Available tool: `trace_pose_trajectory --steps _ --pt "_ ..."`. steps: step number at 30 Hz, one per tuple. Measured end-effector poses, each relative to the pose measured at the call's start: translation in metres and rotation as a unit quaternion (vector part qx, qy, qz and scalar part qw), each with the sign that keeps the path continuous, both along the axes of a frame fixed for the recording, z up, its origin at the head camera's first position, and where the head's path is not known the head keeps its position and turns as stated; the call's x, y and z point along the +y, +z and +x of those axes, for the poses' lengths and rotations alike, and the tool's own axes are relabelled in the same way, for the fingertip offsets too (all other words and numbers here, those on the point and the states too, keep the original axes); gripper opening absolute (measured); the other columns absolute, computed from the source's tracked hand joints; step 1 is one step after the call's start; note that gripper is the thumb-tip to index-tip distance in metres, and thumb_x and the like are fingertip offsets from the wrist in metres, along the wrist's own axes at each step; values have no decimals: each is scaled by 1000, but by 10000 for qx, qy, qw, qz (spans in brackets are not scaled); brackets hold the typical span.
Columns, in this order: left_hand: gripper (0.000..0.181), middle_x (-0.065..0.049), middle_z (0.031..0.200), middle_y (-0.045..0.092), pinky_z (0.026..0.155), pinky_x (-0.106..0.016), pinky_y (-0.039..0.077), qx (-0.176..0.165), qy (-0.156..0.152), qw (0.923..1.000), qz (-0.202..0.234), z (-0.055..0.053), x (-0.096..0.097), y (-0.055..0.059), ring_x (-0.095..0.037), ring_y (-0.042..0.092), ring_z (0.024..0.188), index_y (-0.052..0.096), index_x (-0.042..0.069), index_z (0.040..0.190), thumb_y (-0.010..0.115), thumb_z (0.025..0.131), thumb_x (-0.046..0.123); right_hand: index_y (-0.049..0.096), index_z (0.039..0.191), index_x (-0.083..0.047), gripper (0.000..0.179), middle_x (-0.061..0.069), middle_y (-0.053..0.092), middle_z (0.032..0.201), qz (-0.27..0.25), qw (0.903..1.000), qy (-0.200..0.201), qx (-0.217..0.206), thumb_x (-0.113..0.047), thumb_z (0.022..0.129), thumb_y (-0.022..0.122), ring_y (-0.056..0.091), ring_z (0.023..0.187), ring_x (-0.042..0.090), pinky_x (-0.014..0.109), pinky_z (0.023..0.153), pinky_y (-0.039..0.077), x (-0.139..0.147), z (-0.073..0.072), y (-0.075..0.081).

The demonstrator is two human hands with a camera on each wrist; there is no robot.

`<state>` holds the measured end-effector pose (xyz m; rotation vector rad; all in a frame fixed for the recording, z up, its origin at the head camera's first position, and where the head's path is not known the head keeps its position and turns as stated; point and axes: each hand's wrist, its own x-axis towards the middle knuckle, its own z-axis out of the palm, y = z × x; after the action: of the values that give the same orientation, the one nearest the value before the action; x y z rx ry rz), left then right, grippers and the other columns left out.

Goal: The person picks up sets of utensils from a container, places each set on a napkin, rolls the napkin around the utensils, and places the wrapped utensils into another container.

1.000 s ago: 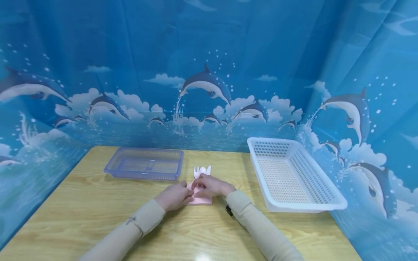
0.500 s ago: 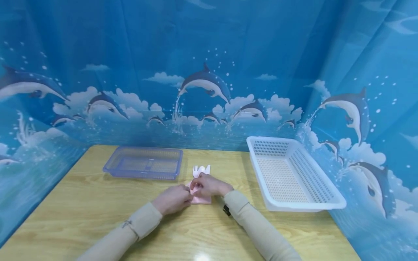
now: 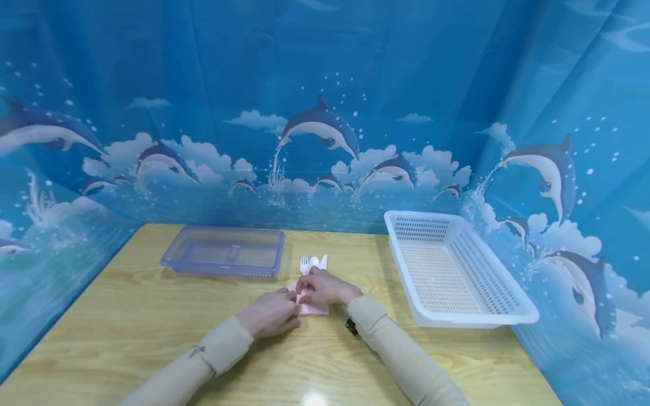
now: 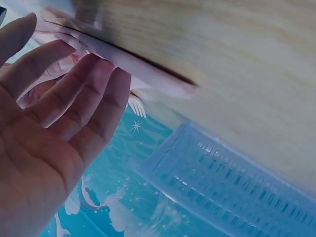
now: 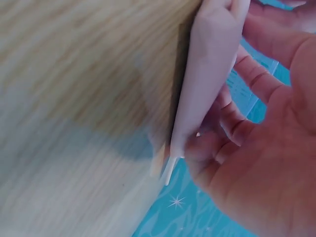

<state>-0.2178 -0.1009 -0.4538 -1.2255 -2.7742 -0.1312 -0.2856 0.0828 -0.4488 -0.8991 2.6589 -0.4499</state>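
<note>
A folded pink napkin [image 3: 317,310] lies flat on the table, wrapped around a white fork [image 3: 304,263], a spoon [image 3: 315,262] and a knife [image 3: 324,260], whose upper ends stick out at the far side. My left hand [image 3: 271,313] touches the napkin's left edge; in the left wrist view its fingers reach out fairly straight and the thumb stands apart. Over the napkin's middle, my right hand [image 3: 327,286] bends its fingers and pinches the cloth between thumb and fingertips. The right wrist view shows the napkin [image 5: 207,69] edge-on, bulging slightly beside the fingers.
A bluish-purple clear plastic basket [image 3: 223,270] stands at the back left. To the right is a larger white perforated basket [image 3: 477,321]. A blue curtain [image 3: 228,113] printed with dolphins surrounds the wooden table [image 3: 127,316] behind and at both sides.
My left hand's fingers have spread and loosened a little at the napkin's left edge. The right hand stays nearly still over the napkin, and the cutlery has kept its place.
</note>
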Motion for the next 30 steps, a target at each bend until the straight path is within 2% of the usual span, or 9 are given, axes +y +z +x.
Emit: trace_pose_trajectory --steps 3,9,13,17,19,21,25,27,30 --pt "21 -9 102 70 73 -32 56 26 -77 10000 9 0 1 1 -21 64 88 65 17 74 67 89 30 69 100 -27 8 -5 52 99 -211 9991 332 156 -27 92 67 47 91 8 22 84 44 0 0 -1" --pt "16 -1 81 66 65 -25 52 235 -549 9982 85 1 -4 0 -11 58 71 67 17 77 67 89 27 71 90 -14 6 -3 60 85 -752 9883 1261 423 -11 91 66 47 83 6 17 80 41 1 -1 -5" --pt "15 -3 87 67 67 -24 53 263 -757 9968 61 0 -8 1 -11 58 74 68 18 80 66 91 28 74 95 -16 8 -8 58 85 -576 9904 1218 303 -14 91 68 46 82 3 15 79 42 4 -2 -6" --pt "11 -4 94 67 72 -26 54 -291 -630 9963 507 -3 -12 3 -12 59 80 72 17 87 67 91 26 75 95 -19 9 -9 56 87 -488 9932 1036 194 -17 87 72 45 85 3 15 80 42 4 -3 -5" --pt "10 -2 90 66 71 -26 53 -615 -233 9943 844 -4 -15 5 -11 58 77 72 15 88 69 89 24 74 91 -18 7 -9 55 87 -541 9936 977 191 -15 85 72 45 85 3 15 79 42 2 -2 -5" --pt "12 0 80 63 64 -28 51 -757 411 9896 1154 -6 -18 6 -12 56 70 69 12 84 72 87 22 73 87 -18 6 -7 55 86 -620 9939 895 171 -13 83 72 45 83 4 15 77 42 0 -1 -5" --pt "29 1 65 51 50 -30 43 -930 1890 9682 1351 -7 -20 8 -14 48 58 58 8 80 77 83 29 69 81 -19 7 -5 52 85 -625 9949 766 225 -12 80 72 44 81 4 14 73 41 -3 2 -5" --pt "36 -1 62 49 47 -32 41 -1093 2299 9582 1308 -8 -19 8 -17 47 56 55 8 78 78 80 36 68 80 -19 8 -5 52 85 -580 9952 727 310 -12 79 72 44 80 4 14 71 41 -4 3 -6" --pt "42 -1 61 50 46 -30 40 -1294 2541 9512 1182 -9 -16 7 -17 47 55 54 10 72 78 79 44 67 81 -19 8 -5 53 86 -549 9956 675 355 -14 79 73 44 80 4 14 71 40 -5 5 -7"
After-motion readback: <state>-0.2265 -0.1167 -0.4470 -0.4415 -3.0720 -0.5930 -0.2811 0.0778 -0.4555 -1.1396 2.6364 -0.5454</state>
